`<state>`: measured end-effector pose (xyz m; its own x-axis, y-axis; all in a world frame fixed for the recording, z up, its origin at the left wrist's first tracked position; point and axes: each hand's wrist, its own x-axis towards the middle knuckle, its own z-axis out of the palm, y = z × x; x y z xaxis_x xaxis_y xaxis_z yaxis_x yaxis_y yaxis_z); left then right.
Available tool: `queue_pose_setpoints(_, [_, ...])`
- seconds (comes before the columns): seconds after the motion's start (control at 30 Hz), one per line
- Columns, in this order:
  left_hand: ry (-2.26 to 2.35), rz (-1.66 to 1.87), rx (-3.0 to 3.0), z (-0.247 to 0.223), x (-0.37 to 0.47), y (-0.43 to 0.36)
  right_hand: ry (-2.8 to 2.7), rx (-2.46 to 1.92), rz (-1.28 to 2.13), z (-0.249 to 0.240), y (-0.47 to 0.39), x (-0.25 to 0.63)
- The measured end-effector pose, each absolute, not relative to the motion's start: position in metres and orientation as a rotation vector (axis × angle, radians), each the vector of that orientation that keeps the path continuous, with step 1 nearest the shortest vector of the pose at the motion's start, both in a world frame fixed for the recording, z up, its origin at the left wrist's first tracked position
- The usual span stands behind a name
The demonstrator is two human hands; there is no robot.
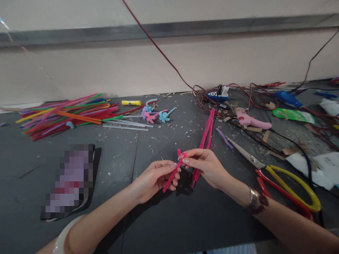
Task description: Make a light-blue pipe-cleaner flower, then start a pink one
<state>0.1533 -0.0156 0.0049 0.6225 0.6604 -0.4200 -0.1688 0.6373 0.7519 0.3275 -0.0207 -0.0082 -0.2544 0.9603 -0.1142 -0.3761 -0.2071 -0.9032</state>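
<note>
A short, bent hot-pink pipe cleaner (169, 181) is pinched between both hands above the dark table. My left hand (159, 174) grips it from the left, thumb and fingertips closed. From the other side, my right hand (202, 162) holds its upper part, where a small loop shows, in a thumb-and-finger pinch. Just behind and partly under my right hand lies a bundle of longer hot-pink pipe cleaners (207, 128). Finished-looking pipe-cleaner flowers in blue (164, 116) and pink (149, 115) rest farther back.
Large scissors (254, 160) with red and yellow handles lie at right, near a purple pipe-cleaner piece (225, 138). A pink glue gun (251, 121) sits among tangled cords. Coloured pipe cleaners (66, 116), a yellow glue stick (131, 103) and a blurred-out flat object (70, 180) are at left.
</note>
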Motion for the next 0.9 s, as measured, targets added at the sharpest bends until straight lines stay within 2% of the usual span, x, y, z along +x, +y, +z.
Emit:
queue_pose_setpoints(0.4, [0.92, 0.673, 1.086, 0.004, 0.157, -0.018, -1.238, -1.013, 1.379, -0.01, -0.021, 0.326])
queue_pose_setpoints(0.6, [0.91, 0.628, 1.069, 0.0, 0.157, -0.019, -1.62, -1.023, 1.041, -0.003, -0.026, 0.323])
queue_pose_setpoints(0.9, [0.878, 0.69, 0.876, 0.002, 0.153, -0.016, -2.081, -0.736, 0.632, 0.004, -0.02, 0.339])
